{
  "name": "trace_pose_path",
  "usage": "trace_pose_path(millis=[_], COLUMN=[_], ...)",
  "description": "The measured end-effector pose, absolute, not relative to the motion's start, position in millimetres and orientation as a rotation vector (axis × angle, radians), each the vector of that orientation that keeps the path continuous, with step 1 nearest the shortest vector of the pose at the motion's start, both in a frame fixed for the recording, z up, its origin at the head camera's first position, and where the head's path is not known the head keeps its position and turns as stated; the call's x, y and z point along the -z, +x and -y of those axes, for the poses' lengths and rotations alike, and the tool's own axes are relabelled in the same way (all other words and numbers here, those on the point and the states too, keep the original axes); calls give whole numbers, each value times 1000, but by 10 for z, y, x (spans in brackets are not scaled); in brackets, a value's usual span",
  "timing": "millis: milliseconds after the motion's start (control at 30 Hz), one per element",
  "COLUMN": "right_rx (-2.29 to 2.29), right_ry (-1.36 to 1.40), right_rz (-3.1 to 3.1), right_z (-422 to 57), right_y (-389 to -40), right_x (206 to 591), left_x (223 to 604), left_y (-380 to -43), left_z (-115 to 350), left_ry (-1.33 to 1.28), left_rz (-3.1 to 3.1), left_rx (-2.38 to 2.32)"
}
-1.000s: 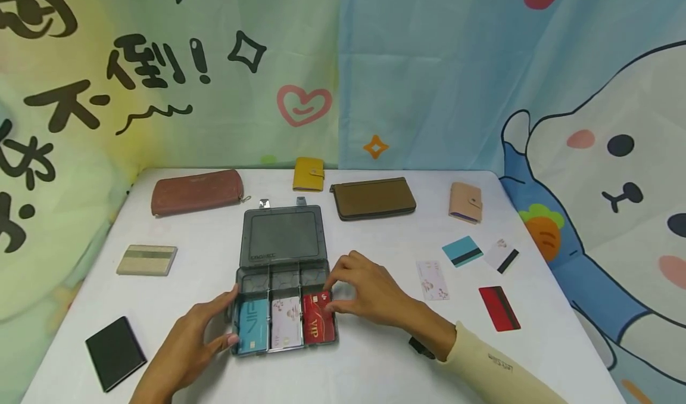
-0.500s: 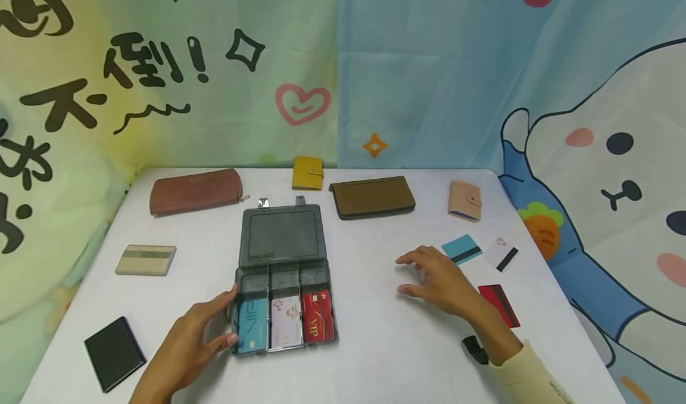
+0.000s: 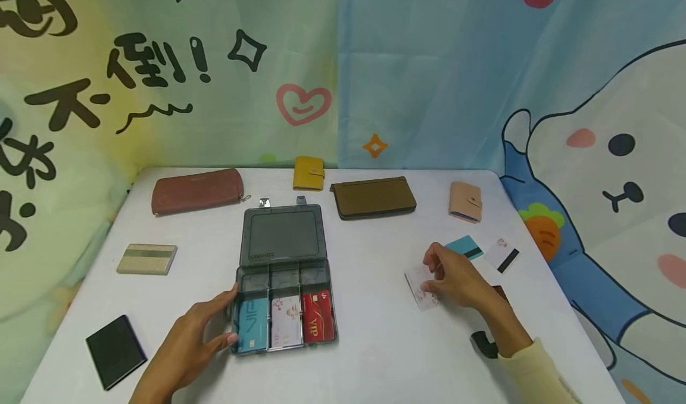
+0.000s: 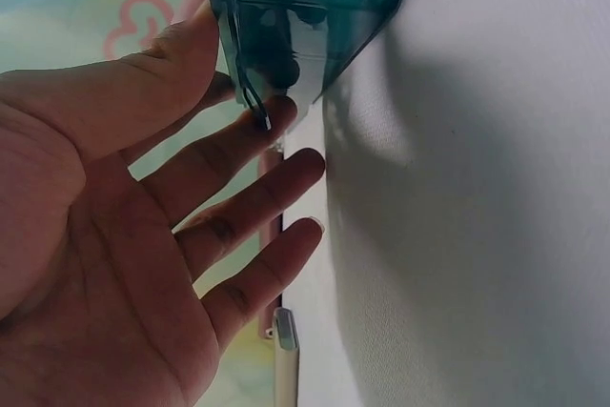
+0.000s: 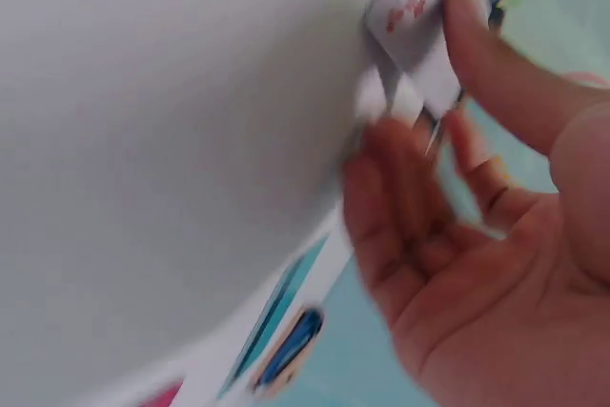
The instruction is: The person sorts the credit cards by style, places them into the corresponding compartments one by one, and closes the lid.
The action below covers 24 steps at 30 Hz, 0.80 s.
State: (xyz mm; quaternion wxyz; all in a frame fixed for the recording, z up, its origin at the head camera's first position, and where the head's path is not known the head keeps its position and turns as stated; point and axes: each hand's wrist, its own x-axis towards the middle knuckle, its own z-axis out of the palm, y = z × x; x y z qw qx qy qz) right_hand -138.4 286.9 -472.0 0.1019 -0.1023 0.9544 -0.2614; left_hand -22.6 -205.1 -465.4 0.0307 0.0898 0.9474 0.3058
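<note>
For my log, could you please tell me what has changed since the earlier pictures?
The right hand came off the red VIP card in the case, moved right and now pinches a loose floral card, which has shifted slightly left. The left hand and the case stayed put.

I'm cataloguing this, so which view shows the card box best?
The head view: it shows the open card box almost whole, with its lid and three cards. The left wrist view shows only a cropped part; in the right wrist view I can't make it out.
</note>
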Motion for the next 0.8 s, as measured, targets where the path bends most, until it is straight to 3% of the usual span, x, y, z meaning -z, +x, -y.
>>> trace_pose_path(millis=[300,533,800], right_rx=[1166,1568,1587], right_ry=[-536,-471,-539], right_rz=[-2513,-2182,-2128], right_z=[-2210,-1529,-908], right_y=[-1183,-1102,-1074], right_x=[4505,4448,4577], left_x=[4644,4628,4640], left_y=[-232,-233,-240], left_z=[2026,2035,2023], left_ry=[264,252,254], left_rz=[-2921,-2916,-2895], left_rx=[-904,-890,-915])
